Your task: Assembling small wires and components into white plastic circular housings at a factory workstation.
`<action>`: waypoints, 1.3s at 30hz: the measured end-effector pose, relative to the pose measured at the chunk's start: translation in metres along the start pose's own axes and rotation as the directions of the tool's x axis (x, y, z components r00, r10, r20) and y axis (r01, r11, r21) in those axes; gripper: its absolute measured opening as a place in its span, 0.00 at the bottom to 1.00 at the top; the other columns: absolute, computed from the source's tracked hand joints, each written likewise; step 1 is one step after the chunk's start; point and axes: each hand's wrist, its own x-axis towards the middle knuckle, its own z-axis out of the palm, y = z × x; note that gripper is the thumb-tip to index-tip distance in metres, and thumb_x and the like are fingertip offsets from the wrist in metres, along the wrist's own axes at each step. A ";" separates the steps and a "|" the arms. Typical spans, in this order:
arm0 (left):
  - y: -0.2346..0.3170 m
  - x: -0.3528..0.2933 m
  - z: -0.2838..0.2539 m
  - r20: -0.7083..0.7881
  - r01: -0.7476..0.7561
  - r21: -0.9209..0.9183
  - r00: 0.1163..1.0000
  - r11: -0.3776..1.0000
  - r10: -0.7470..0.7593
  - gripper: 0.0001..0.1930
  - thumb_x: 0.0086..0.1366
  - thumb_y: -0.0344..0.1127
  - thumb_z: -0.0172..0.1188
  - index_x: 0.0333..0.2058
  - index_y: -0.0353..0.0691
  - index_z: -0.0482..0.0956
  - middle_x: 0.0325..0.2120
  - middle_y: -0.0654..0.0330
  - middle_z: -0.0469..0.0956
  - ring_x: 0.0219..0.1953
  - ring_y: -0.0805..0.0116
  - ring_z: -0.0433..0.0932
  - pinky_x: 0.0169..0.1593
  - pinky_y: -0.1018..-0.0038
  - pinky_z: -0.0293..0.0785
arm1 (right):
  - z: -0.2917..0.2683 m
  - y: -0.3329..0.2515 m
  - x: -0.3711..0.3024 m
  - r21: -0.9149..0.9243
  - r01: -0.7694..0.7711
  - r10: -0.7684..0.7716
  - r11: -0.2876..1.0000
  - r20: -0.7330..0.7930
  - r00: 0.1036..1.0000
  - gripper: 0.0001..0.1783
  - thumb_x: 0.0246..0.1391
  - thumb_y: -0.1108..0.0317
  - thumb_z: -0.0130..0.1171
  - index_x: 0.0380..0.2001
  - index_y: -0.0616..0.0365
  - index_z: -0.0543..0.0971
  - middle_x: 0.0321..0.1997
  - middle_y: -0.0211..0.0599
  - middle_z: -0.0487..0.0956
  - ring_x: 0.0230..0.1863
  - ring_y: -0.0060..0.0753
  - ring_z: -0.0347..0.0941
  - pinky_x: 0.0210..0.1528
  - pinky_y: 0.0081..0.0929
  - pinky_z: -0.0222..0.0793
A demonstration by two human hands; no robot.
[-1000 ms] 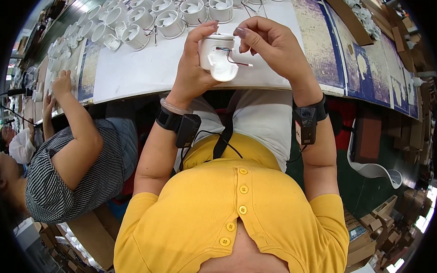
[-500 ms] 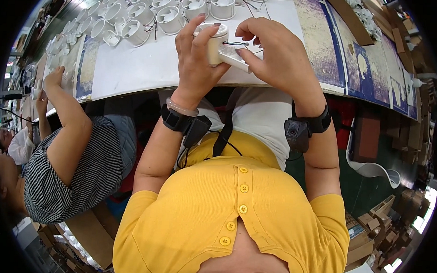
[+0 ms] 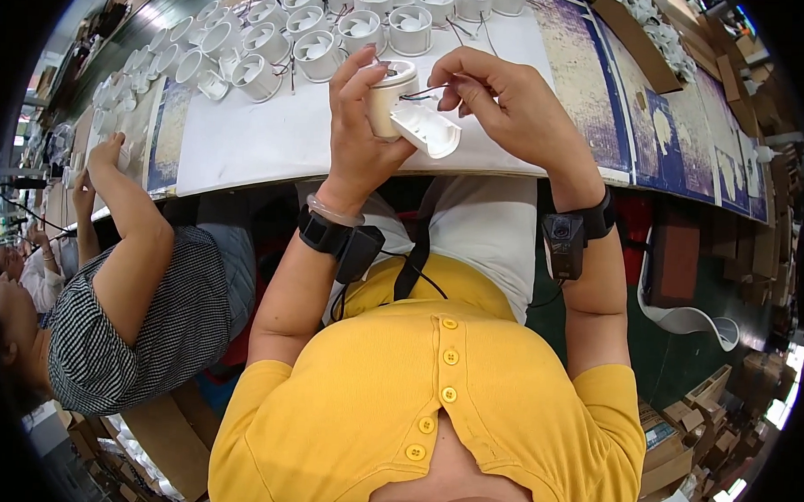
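My left hand is wrapped round a white cylindrical fan housing, holding it above the table's near edge. From its side a hollow white handle-like arm sticks out toward the right, its open inside facing up. Thin dark wires come out of the housing just above that arm. Pinched between the thumb and fingers of my right hand are the ends of these wires. The wire tips are partly hidden by my fingers.
Rows of white fan housings with loose wires stand on the white table sheet. At the far right is a cardboard box of white parts. A co-worker in a checked top works at my left.
The housing has turned, so the hollow of its side arm now faces up. My right hand has shifted from beside the arm to the wires, pulling them out to the right.
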 end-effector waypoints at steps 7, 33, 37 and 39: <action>0.001 0.005 -0.002 0.002 -0.010 0.016 1.000 1.000 0.010 0.40 0.41 0.33 0.76 0.53 0.44 0.62 0.57 0.48 0.61 0.59 0.51 0.62 0.57 0.63 0.67 | -0.002 -0.005 0.003 -0.213 0.062 -0.054 0.975 0.043 0.998 0.09 0.56 0.65 0.57 0.34 0.60 0.78 0.31 0.34 0.78 0.34 0.31 0.73 0.38 0.27 0.69; 0.007 0.001 0.001 0.160 0.114 -0.017 0.981 0.993 -0.110 0.38 0.38 0.33 0.76 0.49 0.43 0.66 0.47 0.56 0.70 0.53 0.56 0.69 0.54 0.65 0.69 | 0.010 0.009 0.013 -0.186 0.265 -0.290 0.946 -0.122 0.949 0.12 0.56 0.64 0.58 0.24 0.61 0.79 0.42 0.36 0.76 0.36 0.21 0.73 0.40 0.19 0.68; 0.010 0.004 -0.002 0.152 0.065 -0.011 0.986 0.998 -0.062 0.38 0.36 0.35 0.77 0.48 0.43 0.68 0.45 0.57 0.72 0.51 0.55 0.69 0.53 0.64 0.70 | 0.005 0.019 0.021 0.061 0.063 -0.061 0.996 -0.045 0.997 0.12 0.55 0.64 0.59 0.24 0.62 0.79 0.48 0.35 0.74 0.38 0.22 0.73 0.43 0.22 0.68; 0.012 0.005 -0.003 0.156 0.041 -0.017 0.987 0.999 -0.038 0.37 0.35 0.35 0.77 0.47 0.44 0.68 0.45 0.56 0.72 0.50 0.56 0.70 0.52 0.65 0.70 | 0.006 0.020 0.021 0.051 0.060 -0.057 0.997 -0.048 0.997 0.13 0.56 0.64 0.59 0.24 0.62 0.79 0.48 0.35 0.74 0.38 0.22 0.73 0.44 0.22 0.68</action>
